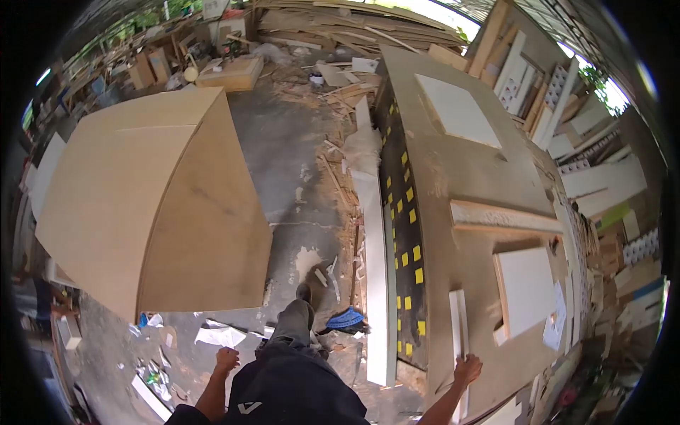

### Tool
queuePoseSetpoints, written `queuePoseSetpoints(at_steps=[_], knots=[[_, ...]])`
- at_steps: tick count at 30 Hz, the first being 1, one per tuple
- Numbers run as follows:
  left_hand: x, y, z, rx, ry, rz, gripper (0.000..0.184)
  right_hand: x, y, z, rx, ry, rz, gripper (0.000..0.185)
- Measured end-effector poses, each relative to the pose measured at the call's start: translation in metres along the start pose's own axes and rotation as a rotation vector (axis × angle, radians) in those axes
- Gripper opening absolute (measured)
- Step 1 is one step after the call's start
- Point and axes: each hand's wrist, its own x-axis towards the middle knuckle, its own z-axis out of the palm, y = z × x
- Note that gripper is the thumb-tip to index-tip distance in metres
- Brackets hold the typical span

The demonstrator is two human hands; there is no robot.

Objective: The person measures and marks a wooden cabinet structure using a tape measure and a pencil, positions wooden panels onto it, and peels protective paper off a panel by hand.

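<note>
My left hand (227,360) hangs in front of my body at the left, fingers loosely curled, with nothing visible in them. Below it on the floor lies a crumpled white sheet (218,334). At the right, my right hand (467,370) is over the near end of the large brown workbench (489,173), its fingers curled. A narrow white strip (457,319) on the bench passes behind that hand; whether the fingers grip it, I cannot make out. Further right on the bench is a white panel (528,289) with wooden edges.
A big tan box-like board piece (205,212) stands at the left. Between it and the bench runs a grey floor (273,142) with wood scraps and a blue item (345,319). A long white board (377,283) lies along the bench's side. Stacked planks (354,28) fill the back.
</note>
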Motion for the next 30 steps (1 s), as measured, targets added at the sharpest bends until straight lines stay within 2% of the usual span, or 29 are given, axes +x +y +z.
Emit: queuePoseSetpoints(at_steps=[1, 2, 4, 6, 7, 8, 10, 11, 13, 14, 15, 16, 17, 18, 20, 21, 22, 23, 25, 27, 30], knots=[[0.009, 0.008, 0.014, 0.017, -0.046, -0.016, 0.021, 0.005, -0.007, -0.001, 0.014, 0.113, -0.015, 0.028], [0.021, 0.022, 0.029, 0.036, -0.094, -0.030, 0.024, 0.012, -0.027, -0.016, 0.004, 0.117, -0.035, 0.028], [0.032, 0.082, 0.070, 0.052, -0.096, 0.064, 0.025, 0.019, -0.073, -0.045, 0.214, 0.245, 0.147, 0.026], [0.101, 0.116, 0.119, 0.142, -0.047, 0.337, 0.023, 0.037, -0.120, -0.046, 0.314, 0.344, 0.128, 0.024], [0.075, 0.200, 0.131, 0.259, -0.055, 0.506, 0.023, 0.047, -0.146, -0.046, 0.410, 0.431, 0.111, 0.022], [0.093, 0.249, 0.152, 0.329, -0.078, 0.695, 0.024, 0.057, -0.175, -0.041, 0.411, 0.499, -0.025, 0.022], [0.111, 0.345, 0.189, 0.521, -0.009, 0.881, 0.028, 0.076, -0.246, -0.025, 0.688, 0.383, -0.122, 0.021], [0.100, 0.409, 0.207, 0.281, -0.051, 0.704, 0.031, 0.077, -0.296, -0.031, 0.726, 0.405, -0.225, 0.024], [0.099, 0.515, 0.234, 0.013, -0.268, 0.676, 0.037, 0.091, -0.388, -0.022, 0.893, 0.102, -0.277, 0.041], [0.095, 0.564, 0.243, 0.080, -0.305, 0.720, 0.038, 0.093, -0.438, -0.026, 0.898, 0.079, -0.389, 0.047], [0.093, 0.603, 0.251, 0.019, -0.422, 0.760, 0.038, 0.087, -0.493, -0.068, 0.978, -0.073, -0.431, 0.051], [0.094, 0.636, 0.259, -0.046, -0.537, 0.801, 0.039, 0.095, -0.529, -0.061, 0.962, -0.110, -0.489, 0.054], [0.097, 0.665, 0.268, -0.048, -0.619, 0.740, 0.040, 0.099, -0.567, -0.070, 0.965, -0.172, -0.545, 0.056], [0.103, 0.689, 0.276, -0.057, -0.698, 0.683, 0.041, 0.100, -0.604, -0.090, 0.996, -0.202, -0.624, 0.060], [0.137, 0.714, 0.299, -0.157, -0.823, 0.789, 0.045, 0.110, -0.674, -0.126, 0.999, -0.221, -0.793, 0.065], [0.129, 0.736, 0.285, -0.102, -0.871, 0.687, 0.050, 0.121, -0.701, -0.119, 1.032, -0.211, -0.903, 0.069], [0.155, 0.738, 0.296, -0.115, -0.979, 0.660, 0.055, 0.135, -0.729, -0.112, 1.065, -0.200, -1.010, 0.073], [0.163, 0.746, 0.291, -0.161, -1.028, 0.585, 0.058, 0.147, -0.757, -0.114, 1.010, -0.095, -1.123, 0.080], [0.178, 0.772, 0.277, -0.213, -1.063, 0.515, 0.062, 0.169, -0.807, -0.110, 1.016, -0.166, -1.192, 0.082], [0.209, 0.807, 0.261, -0.512, -1.195, 0.303, 0.074, 0.196, -0.861, -0.100, 0.987, -0.269, -1.308, 0.089], [0.273, 0.874, 0.242, -0.440, -1.234, 0.370, 0.081, 0.230, -0.952, -0.097, 1.025, -0.409, -1.326, 0.090]])
